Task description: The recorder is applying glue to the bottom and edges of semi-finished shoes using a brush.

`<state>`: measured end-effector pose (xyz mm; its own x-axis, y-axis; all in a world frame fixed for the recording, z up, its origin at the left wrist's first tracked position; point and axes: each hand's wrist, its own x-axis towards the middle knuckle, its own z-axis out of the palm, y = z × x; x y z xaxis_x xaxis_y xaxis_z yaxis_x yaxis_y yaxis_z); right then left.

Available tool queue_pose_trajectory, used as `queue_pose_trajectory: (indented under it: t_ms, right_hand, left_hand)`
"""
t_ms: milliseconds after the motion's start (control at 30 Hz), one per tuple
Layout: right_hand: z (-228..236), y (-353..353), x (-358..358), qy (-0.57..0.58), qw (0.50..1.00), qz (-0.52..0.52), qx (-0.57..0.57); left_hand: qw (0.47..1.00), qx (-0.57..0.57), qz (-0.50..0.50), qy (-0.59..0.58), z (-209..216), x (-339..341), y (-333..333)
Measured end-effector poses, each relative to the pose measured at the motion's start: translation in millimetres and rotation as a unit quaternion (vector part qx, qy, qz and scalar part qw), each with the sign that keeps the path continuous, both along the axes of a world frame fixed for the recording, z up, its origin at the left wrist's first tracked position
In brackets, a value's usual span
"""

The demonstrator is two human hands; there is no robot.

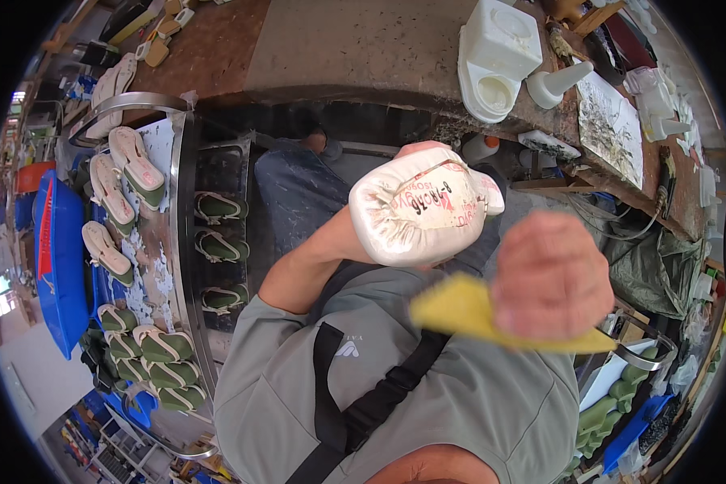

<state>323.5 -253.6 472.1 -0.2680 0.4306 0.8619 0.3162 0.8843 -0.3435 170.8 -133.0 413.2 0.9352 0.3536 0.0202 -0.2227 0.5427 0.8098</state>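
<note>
My left hand (421, 148) grips a cream shoe upper (427, 211), its gathered underside turned up and printed in red and black. Only some fingertips show above it; the palm and the rest of the fingers are hidden behind. To the right, and apart from the upper, my right hand (552, 274) is blurred by motion. Its fingers are closed on a flat, pointed yellow piece (460, 305), whose material I cannot make out. The piece sticks out on both sides of the hand.
A workbench (323, 48) spans the far side, bearing a white glue container (500, 52) and a white nozzle bottle (558, 83). At left, a metal-framed rack (184, 185) carries cream and green sandals (169, 343). A blue tub (60, 274) stands beyond it.
</note>
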Motion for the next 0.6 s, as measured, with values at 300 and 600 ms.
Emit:
queue_pose_trajectory:
  t_ms: [300,600]
  right_hand:
    - [-33.1,-8.7,-4.7,0.239,0.961,-0.13,0.055]
    - [-21.1,-3.5,24.3,0.133,0.955,-0.251,-0.083]
  left_hand:
    - [0.978,0.173,-0.081,-0.078,-28.4,-1.1,12.9]
    - [0.954,0.294,-0.062,-0.008,-25.3,3.4,27.1]
